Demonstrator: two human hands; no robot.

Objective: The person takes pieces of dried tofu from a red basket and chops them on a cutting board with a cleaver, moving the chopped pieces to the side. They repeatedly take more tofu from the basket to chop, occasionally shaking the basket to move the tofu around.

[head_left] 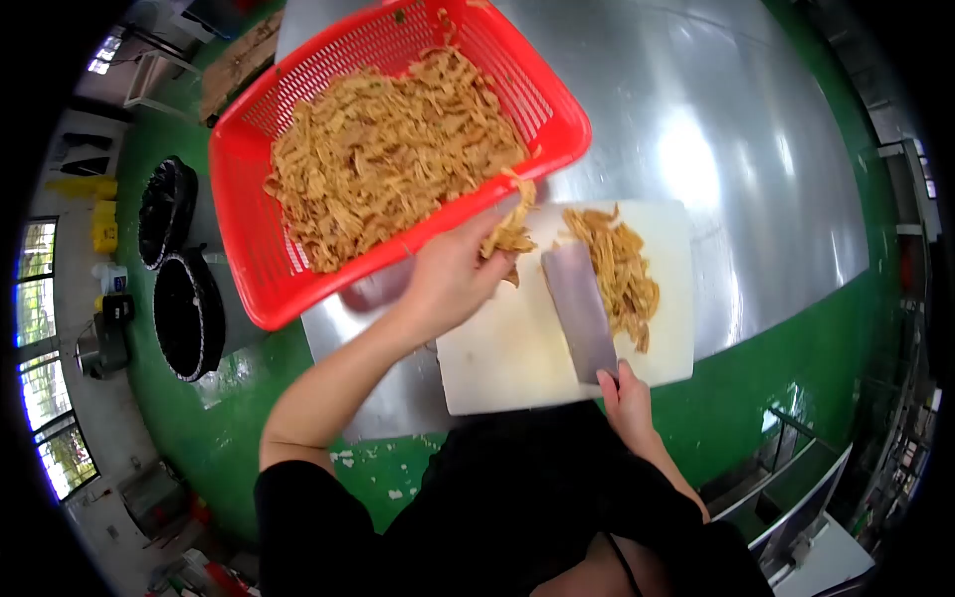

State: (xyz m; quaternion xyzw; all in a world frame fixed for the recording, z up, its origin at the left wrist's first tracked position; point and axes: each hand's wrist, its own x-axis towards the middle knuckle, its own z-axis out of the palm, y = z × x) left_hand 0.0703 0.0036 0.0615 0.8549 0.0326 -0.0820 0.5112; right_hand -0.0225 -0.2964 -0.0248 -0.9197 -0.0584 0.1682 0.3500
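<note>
Left hand [453,274] pinching clump of brown strips [509,237] at red basket [249,269] near rim, over cutting board [497,358]. Right hand [625,398] grip wrapping cleaver [579,308] handle; blade lying near-far, just right of clump, left of strip pile [622,274].

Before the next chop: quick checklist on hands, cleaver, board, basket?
1. Gap, left hand to cleaver blade: ok, apart though close.
2. Grip, left hand on bunch of strips: ok, pinched at the red basket rim.
3. Grip, right hand on cleaver handle: ok, closed round it.
4. Blade edge facing: cannot tell.
5. Placement, pile of strips inside cutting board: ok.
6. Seating, red basket on steel table: not ok, its left end juts past the edge.
</note>
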